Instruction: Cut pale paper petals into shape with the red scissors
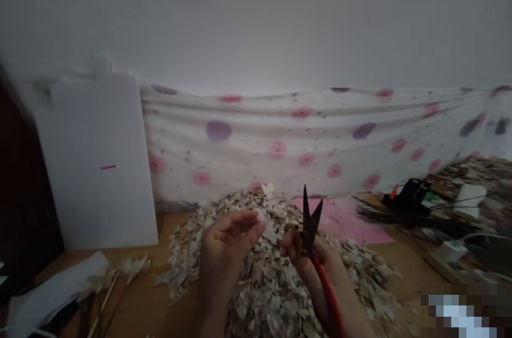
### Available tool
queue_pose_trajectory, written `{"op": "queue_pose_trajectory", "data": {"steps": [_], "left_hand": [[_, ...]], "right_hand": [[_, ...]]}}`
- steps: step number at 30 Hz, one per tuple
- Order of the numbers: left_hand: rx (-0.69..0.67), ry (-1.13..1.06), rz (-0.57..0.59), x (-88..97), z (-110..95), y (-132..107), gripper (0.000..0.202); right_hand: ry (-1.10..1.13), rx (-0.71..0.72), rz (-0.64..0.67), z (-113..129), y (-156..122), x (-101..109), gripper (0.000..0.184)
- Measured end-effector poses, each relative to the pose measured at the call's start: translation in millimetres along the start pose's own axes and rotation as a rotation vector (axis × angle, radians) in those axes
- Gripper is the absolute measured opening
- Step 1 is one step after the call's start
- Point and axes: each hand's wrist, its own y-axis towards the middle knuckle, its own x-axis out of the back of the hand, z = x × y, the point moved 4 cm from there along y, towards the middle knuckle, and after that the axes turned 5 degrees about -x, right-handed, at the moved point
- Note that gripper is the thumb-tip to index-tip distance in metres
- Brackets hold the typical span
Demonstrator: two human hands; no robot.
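The left hand (226, 247) has its grip pressed together, pinching a pale papery flake (267, 230) at the fingertips, above the heap of flakes (256, 295). The flake looks very light, thin and easily torn, so it is best held gently by an edge. The right hand (310, 263) has its grip closed around red-handled scissors (310, 220), blades spread, just beside the flake, with the heap lying on a wooden tabletop (136, 295)

Head-worn camera looks forward and down at the left hand (226, 255) and right hand (314, 266)
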Motion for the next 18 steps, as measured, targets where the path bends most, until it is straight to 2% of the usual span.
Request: {"op": "queue_pose_trajectory", "data": {"steps": [4,12,16,18], "left_hand": [[0.008,-0.021,0.013,-2.7,-5,-3,0.022],[0.089,-0.047,0.179,-9.4,4,-5,0.031],[0.078,-0.065,0.162,-10.5,7,-6,0.030],[0.078,-0.062,0.137,-9.9,6,-6,0.030]], "right_hand": [[0.051,-0.027,-0.184,0,0,3,0.034],[0.033,-0.112,-0.103,4,2,0,0.036],[0.097,-0.106,-0.119,5,0,-4,0.036],[0.225,-0.067,-0.170,3,-1,-5,0.034]]}}
